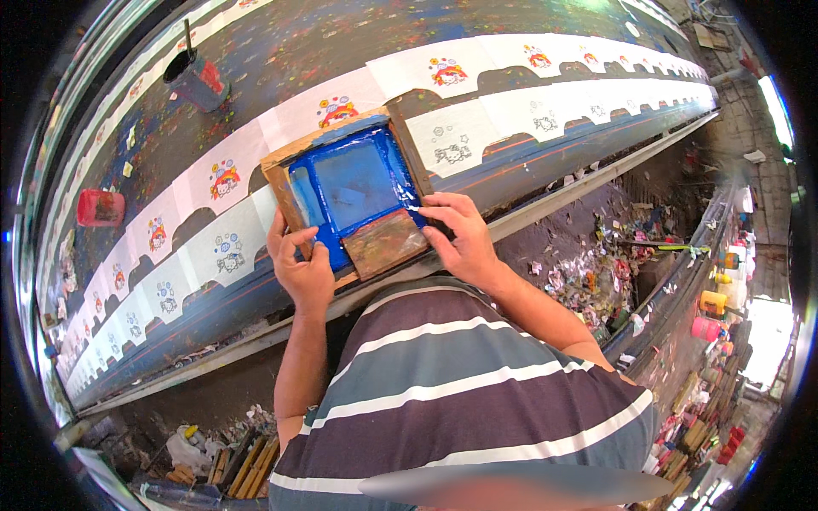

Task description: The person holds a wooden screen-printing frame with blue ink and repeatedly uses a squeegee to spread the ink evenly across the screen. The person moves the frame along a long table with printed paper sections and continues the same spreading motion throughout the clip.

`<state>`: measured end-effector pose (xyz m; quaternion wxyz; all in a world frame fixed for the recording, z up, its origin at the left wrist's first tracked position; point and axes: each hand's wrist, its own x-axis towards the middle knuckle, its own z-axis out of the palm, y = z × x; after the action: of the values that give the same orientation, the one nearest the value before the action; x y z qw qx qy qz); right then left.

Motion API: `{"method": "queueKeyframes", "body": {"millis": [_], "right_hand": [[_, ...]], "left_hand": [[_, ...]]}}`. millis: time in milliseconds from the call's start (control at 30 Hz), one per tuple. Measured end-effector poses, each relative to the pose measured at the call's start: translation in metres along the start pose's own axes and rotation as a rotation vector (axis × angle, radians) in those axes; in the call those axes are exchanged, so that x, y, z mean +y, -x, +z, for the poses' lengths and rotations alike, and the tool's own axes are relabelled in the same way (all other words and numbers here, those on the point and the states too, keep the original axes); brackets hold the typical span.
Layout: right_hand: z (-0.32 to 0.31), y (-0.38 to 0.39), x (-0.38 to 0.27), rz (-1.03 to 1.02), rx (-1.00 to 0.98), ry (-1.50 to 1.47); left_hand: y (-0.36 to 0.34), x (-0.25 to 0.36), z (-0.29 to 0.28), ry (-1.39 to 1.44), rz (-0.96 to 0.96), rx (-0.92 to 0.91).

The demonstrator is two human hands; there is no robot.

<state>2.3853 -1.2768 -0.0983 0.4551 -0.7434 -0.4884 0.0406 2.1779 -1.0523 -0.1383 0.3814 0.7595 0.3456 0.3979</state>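
Note:
My left hand (298, 264) grips the left side of a wooden screen-printing frame (281, 157) with blue-coated mesh (354, 183), its thumb on the lower-left corner. My right hand (452, 230) holds the right side near the bottom, fingers curled at the edge. A brown, paint-smudged flat piece (383, 243) covers the lower right of the frame. The frame lies tilted over the near row of white cut pieces (443, 128) printed with grey and blue cartoon figures. A farther row (413, 68) bears red, yellow and blue cartoon prints. My striped shirt is just below the frame.
A long paint-speckled table (281, 51) carries a dark pot with a stick (192, 85) and a red container (100, 207). A metal rail (545, 213) runs along its near edge. Below lie scrap piles (579, 264). Colored tubs (711, 302) and stacked wooden frames (247, 468) sit around me.

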Motion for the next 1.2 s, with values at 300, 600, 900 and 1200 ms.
{"method": "queueKeyframes", "body": {"millis": [300, 600, 900, 1200], "right_hand": [[-0.096, 0.01, 0.092, 0.05, 0.162, -0.01], [-0.153, 0.009, 0.131, -0.038, 0.097, -0.102], [-0.139, -0.007, 0.109, -0.351, -0.156, 0.007], [-0.125, -0.035, 0.094, -0.438, -0.352, 0.28]], "left_hand": [[0.013, 0.051, 0.14, 0.051, 0.015, -0.029], [0.021, 0.057, 0.179, 0.268, -0.219, -0.05], [0.024, 0.059, 0.183, 0.319, -0.232, -0.05], [0.026, 0.051, 0.186, 0.219, -0.223, -0.044]]}}
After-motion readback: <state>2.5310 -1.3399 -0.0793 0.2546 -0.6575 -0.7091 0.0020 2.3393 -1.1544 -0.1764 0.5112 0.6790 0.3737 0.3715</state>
